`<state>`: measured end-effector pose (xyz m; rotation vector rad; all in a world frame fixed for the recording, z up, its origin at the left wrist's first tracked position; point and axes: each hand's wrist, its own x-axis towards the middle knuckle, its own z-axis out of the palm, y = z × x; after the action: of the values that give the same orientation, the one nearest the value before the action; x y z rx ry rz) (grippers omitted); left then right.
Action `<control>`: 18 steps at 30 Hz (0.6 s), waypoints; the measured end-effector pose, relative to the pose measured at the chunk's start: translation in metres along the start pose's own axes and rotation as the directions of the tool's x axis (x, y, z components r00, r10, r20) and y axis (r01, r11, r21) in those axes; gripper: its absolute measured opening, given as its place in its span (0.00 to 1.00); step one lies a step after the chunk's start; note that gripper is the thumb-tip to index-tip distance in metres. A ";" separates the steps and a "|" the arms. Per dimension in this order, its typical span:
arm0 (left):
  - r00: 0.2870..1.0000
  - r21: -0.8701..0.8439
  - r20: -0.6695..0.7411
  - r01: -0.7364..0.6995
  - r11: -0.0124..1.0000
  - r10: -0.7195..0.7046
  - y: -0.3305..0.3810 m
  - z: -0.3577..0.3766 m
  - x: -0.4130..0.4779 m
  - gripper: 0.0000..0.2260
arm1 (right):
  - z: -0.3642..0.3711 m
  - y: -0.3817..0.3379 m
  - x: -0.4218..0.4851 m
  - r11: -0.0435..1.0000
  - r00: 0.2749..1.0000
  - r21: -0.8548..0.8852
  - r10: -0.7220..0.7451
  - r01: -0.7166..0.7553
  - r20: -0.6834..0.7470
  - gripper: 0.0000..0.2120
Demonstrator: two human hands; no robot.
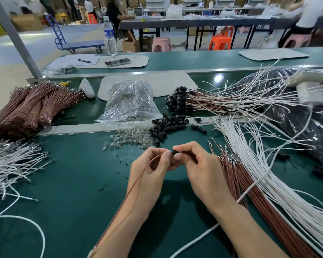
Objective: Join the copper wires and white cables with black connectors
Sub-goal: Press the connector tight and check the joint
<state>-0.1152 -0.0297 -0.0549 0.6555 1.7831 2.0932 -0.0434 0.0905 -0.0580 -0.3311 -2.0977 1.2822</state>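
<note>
The left hand (149,165) pinches a copper wire (136,181) close to its tip between thumb and forefinger, the other fingers curled beneath. The wire's length trails back from that pinch along the left forearm towards the person, its tip aimed right at the other hand. The right hand (200,164) pinches a black connector (174,152) at its fingertips, just beside the wire tip. The connector lies crosswise, one end turned to the left hand. I cannot tell whether the wire has entered it.

Just beyond both hands on the green tabletop (73,183) lies a heap of loose black connectors (165,125), with small glass bulbs (128,140) beyond the left hand. Right of the right hand, a sheaf of copper wires (248,185) runs away from the person, and white cables (265,161) fan out beside it, farther right.
</note>
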 end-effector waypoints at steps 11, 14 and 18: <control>0.999 -0.041 0.042 -0.009 0.999 0.011 0.001 -0.002 -0.001 0.03 | -0.001 0.001 0.003 0.996 0.998 0.079 0.051 -0.048 -0.027 0.07; 0.998 -0.040 0.053 -0.015 0.999 0.017 -0.002 -0.002 -0.001 0.03 | -0.001 0.001 0.002 0.995 0.998 0.084 0.062 -0.060 -0.028 0.07; 0.998 -0.005 0.051 -0.036 0.999 0.036 -0.004 -0.002 -0.001 0.03 | 0.001 0.000 0.002 0.990 0.995 0.112 0.091 -0.087 -0.033 0.09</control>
<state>-0.1154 -0.0312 -0.0596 0.7390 1.7518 2.0830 -0.0456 0.0907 -0.0573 -0.4013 -1.9905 1.4263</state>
